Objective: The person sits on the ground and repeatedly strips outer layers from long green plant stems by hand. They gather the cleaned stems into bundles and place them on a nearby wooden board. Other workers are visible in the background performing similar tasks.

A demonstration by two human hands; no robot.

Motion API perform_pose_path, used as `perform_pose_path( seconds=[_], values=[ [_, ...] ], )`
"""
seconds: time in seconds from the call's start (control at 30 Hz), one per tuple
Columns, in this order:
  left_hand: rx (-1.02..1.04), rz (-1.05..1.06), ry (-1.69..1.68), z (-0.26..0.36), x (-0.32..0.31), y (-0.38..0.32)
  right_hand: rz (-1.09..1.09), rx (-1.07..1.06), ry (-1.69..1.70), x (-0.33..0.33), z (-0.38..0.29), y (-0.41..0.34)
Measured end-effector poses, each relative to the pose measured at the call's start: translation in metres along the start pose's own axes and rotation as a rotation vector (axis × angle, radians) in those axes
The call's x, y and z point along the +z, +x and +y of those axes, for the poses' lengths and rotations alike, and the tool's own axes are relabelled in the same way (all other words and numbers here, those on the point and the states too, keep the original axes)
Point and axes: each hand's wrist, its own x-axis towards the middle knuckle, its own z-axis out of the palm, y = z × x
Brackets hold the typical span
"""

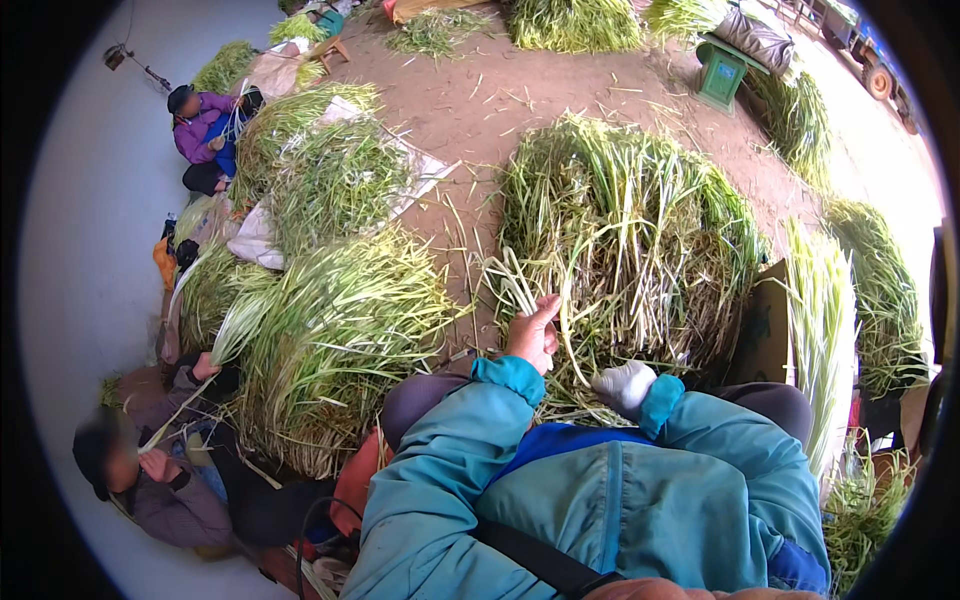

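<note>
My bare left hand (pixel 532 334) is closed around a small bunch of pale stalks (pixel 511 283), their whitish ends pointing up and to the left. A white glove covers my right hand (pixel 626 384), whose fingers are closed on the lower end of a long yellowish leaf (pixel 568 330). That leaf runs upward past my left hand. Directly in front of both hands lies a large heap of long leafy green stalks (pixel 630 225), greener at the top and brownish with dry matter lower down.
On my left, one person (pixel 172 465) handles stalks beside another heap (pixel 337 337); a second person (pixel 202 135) sits farther off. A cardboard sheet (pixel 761 322) and an upright pale bundle (pixel 821 337) stand at right. Beyond is a green platform scale (pixel 721 75).
</note>
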Motion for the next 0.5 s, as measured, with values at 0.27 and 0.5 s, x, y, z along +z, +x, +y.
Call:
perform_pose_path(
  seconds=[0.27,0.5],
  values=[
    [-0.099,-0.238,0.045,0.001,0.013,-0.016,-0.408,0.3,0.693,0.001,0.065,0.013],
    [0.214,-0.266,0.49,-0.039,0.009,-0.025,0.278,0.692,1.524,-0.054,0.02,0.048]
  ],
)
